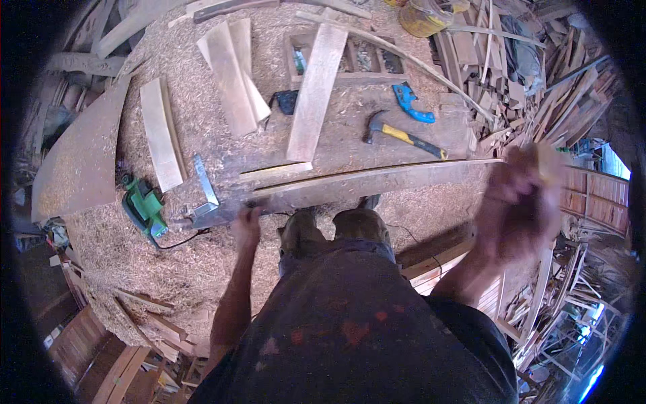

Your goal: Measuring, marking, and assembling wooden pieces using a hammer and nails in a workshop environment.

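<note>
Sawdust-strewn floor (202, 262), planks (316, 87), hammer (404, 137)

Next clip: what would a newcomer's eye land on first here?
The long curved plank lying across the sawdust-covered floor, with the left hand pressing on its near end. Then the right hand, raised and blurred at the plank's far end. Beyond the plank lie a yellow-handled hammer and a blue tool; a green power tool sits at left.

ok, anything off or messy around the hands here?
Sawdust and shavings cover the whole work surface. The right hand is motion-blurred, so its grip is unreadable. The left hand grips the long plank. The hammer lies loose.
</note>
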`<control>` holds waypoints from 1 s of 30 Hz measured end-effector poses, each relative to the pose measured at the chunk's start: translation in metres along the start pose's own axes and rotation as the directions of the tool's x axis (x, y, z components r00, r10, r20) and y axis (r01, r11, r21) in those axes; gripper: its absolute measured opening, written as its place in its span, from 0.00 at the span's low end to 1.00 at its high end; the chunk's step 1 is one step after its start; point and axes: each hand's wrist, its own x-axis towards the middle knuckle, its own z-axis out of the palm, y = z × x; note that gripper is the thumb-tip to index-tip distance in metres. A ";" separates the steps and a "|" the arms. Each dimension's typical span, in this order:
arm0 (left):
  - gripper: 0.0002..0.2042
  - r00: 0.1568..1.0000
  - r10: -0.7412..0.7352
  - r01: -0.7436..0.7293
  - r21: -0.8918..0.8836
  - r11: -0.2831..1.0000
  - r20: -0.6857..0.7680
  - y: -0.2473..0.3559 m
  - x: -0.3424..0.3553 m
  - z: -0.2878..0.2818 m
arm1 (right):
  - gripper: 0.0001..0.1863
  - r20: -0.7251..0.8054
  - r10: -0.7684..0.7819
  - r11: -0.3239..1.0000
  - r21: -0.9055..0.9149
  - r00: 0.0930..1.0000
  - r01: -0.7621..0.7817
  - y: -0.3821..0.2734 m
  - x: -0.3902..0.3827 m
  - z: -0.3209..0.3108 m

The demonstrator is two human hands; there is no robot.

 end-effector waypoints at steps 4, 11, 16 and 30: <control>0.29 0.771 -0.573 0.614 -0.563 0.553 0.278 0.051 0.007 0.095 | 0.11 0.350 -0.223 0.956 0.263 0.910 0.133 -0.061 0.009 0.019; 0.24 0.646 -0.764 0.398 -0.853 0.337 0.000 0.069 0.058 0.164 | 0.13 0.564 -0.353 0.935 0.228 0.746 0.271 -0.128 0.069 -0.026; 0.20 0.664 -0.746 0.281 -0.942 0.183 0.053 0.125 0.048 0.185 | 0.15 0.652 -0.382 0.922 0.219 0.654 0.320 -0.161 0.125 -0.053; 0.22 0.516 -0.855 -0.088 -0.996 -0.003 -0.043 0.238 0.069 0.215 | 0.20 0.731 -0.147 0.387 -0.578 0.667 0.718 -0.028 0.328 -0.142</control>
